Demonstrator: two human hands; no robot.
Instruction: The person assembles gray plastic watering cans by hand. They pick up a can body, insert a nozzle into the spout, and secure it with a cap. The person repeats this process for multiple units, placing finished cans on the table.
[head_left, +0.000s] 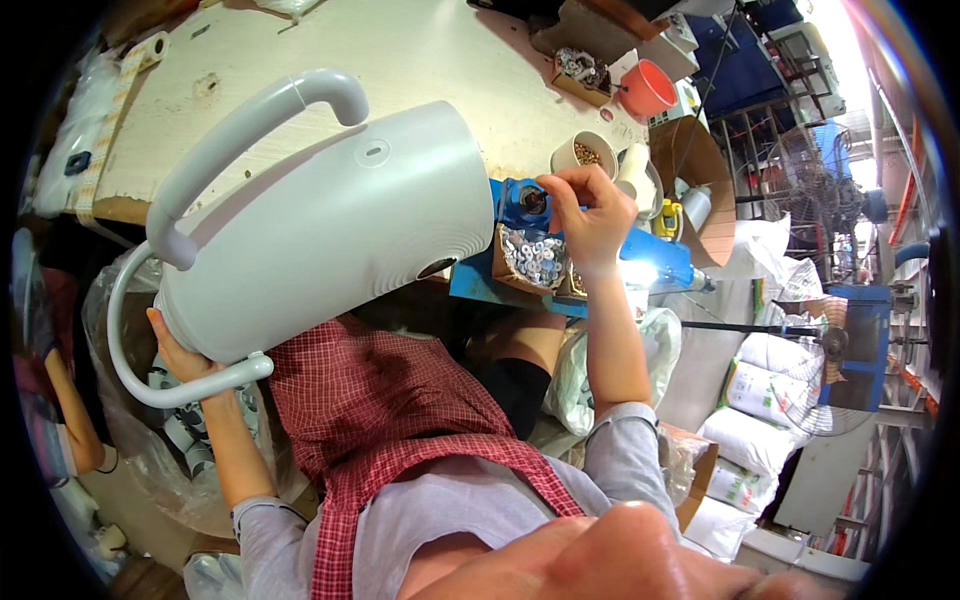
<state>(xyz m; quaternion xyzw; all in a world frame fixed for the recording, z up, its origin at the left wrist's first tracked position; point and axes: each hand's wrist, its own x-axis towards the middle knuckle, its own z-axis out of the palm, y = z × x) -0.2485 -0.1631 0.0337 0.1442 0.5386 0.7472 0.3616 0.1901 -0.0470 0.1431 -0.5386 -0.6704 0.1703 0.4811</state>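
Note:
A large light-grey jug-like body (340,220) with a thick curved handle (215,150) lies tilted across the front of the table. A thinner, hoop-like bar (118,310) is attached at its left end. My left hand (185,355) grips that end from below, fingers partly hidden behind it. At the body's right end stands a blue metal fixture (512,208) with a dark spindle-like part. My right hand (595,210) is raised beside it, thumb and forefinger pinched at the dark part; what they hold is too small to make out.
Below the fixture is a box of small metal parts (532,258). A tub of brass-coloured pieces (587,153), a red-orange cup (647,88) and a cardboard box (700,180) stand behind. White sacks (765,390) and a fan are at right, a plastic-lined bin (140,440) at lower left.

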